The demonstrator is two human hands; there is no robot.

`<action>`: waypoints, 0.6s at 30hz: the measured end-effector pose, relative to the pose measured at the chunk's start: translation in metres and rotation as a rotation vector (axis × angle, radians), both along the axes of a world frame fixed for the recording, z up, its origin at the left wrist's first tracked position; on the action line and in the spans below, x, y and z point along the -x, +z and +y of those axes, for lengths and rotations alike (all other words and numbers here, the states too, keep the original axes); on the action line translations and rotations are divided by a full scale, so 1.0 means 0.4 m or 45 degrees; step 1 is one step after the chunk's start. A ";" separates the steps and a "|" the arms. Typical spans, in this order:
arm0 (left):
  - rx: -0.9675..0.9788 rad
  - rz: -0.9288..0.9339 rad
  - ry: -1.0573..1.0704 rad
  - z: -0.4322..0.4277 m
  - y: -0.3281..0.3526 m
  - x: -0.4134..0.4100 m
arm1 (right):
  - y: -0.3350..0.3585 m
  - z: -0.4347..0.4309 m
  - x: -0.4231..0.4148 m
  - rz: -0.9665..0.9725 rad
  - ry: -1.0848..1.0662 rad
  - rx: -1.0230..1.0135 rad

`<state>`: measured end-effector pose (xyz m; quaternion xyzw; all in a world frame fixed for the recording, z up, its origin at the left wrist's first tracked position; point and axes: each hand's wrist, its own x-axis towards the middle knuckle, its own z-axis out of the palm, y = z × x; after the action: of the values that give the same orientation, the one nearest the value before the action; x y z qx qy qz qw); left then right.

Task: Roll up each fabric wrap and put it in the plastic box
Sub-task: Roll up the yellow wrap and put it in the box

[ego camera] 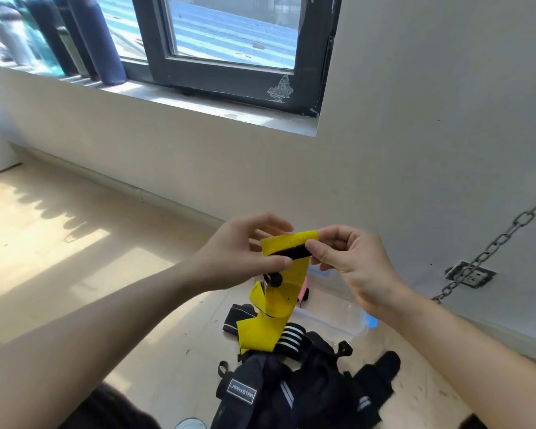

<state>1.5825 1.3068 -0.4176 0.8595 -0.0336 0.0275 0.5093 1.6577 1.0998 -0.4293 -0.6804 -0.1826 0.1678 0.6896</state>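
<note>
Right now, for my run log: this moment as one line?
step: roll starting | yellow wrap: held up, tail hanging | left hand: pinches top | right hand: pinches top | box: on floor

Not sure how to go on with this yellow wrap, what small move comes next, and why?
Probably fold the top end over itself to start the roll: the left hand and right hand pinch the yellow wrap only at its top, and the rest hangs loose, unrolled, not ready for the plastic box.

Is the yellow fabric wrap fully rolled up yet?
No, the left hand and right hand pinch the top end of the yellow fabric wrap, whose length hangs unrolled below.
</note>
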 end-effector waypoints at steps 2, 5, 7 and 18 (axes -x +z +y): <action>-0.150 -0.123 0.004 0.006 -0.007 -0.001 | -0.001 0.005 0.002 0.021 0.010 -0.003; -0.222 -0.210 -0.013 0.018 -0.012 -0.003 | -0.002 0.012 0.000 0.093 0.009 -0.043; -0.230 -0.248 -0.009 0.016 -0.014 -0.004 | 0.004 0.016 -0.001 0.103 -0.008 -0.061; 0.047 -0.119 0.023 0.004 0.018 0.006 | 0.025 0.006 -0.005 -0.170 0.214 0.081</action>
<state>1.5800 1.3082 -0.4104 0.8480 -0.0492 0.0730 0.5226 1.6596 1.1023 -0.4193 -0.6941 -0.2791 0.1850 0.6373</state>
